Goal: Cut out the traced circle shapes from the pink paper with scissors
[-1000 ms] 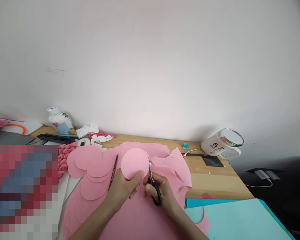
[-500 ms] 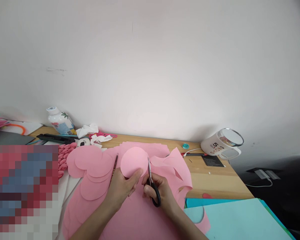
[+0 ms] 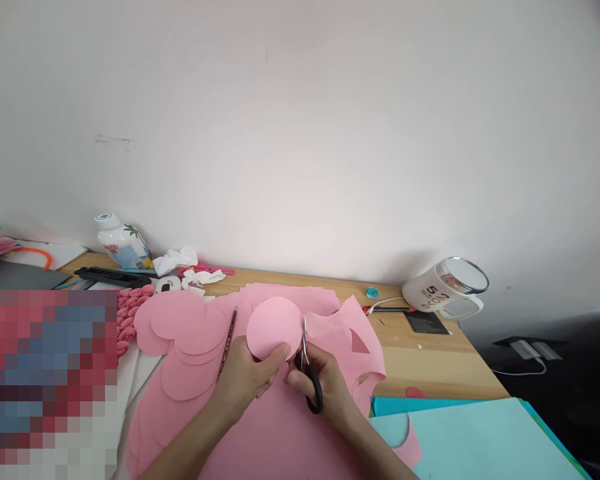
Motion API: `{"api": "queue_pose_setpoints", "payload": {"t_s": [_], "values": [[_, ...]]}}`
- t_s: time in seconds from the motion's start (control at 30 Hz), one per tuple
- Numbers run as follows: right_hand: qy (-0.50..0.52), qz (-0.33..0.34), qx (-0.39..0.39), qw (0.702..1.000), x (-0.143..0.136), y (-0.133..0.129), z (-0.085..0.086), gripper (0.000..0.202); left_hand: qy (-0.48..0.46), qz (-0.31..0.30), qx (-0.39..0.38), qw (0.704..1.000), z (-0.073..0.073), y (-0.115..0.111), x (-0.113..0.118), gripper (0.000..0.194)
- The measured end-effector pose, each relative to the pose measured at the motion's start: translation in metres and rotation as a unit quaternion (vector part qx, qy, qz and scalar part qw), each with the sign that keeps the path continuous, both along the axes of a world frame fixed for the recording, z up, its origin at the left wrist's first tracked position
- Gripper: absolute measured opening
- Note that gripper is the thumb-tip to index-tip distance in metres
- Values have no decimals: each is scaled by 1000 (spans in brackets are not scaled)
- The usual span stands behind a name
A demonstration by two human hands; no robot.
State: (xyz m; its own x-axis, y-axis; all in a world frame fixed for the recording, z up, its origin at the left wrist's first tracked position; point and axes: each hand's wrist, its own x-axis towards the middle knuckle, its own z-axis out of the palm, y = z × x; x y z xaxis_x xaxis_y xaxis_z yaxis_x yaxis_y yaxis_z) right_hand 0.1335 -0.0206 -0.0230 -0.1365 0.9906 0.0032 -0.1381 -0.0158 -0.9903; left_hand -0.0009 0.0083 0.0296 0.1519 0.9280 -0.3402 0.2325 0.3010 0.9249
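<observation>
My left hand (image 3: pixel 253 373) pinches a round pink paper disc (image 3: pixel 274 327) between thumb and fingers. Black-handled scissors (image 3: pixel 313 383) are in my right hand (image 3: pixel 325 380), their blades upright along the disc's right edge. Beneath both hands lie large pink paper sheets (image 3: pixel 275 440). To the left, several round pink pieces (image 3: pixel 190 380) overlap in a pile, with a dark pencil (image 3: pixel 229 343) beside them. A pink offcut with curved cut-outs (image 3: pixel 375 340) spreads to the right of the scissors.
A white lidded mug (image 3: pixel 443 287) stands at the back right near a teal coil (image 3: pixel 372 293). Light blue sheets (image 3: pixel 470 433) lie front right. At the back left are a white bottle (image 3: pixel 123 243) and crumpled tissues (image 3: pixel 177 260). Pixelation covers the lower left.
The disc, my left hand and the scissors have shifted slightly right. The scissor blades look closer to upright and a little lower.
</observation>
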Motion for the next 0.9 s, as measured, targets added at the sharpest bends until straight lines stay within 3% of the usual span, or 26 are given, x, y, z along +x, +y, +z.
{"api": "queue_pose_setpoints", "payload": {"t_s": [0.53,0.9], "values": [[-30,-21,-26,999,-1,-1,1,11,-15,-8,-1,1000,-2,1,-1,38],[-41,-17,-8,999,-1,-1,3,14,-41,-30,25,998,0,1,-1,45]]}}
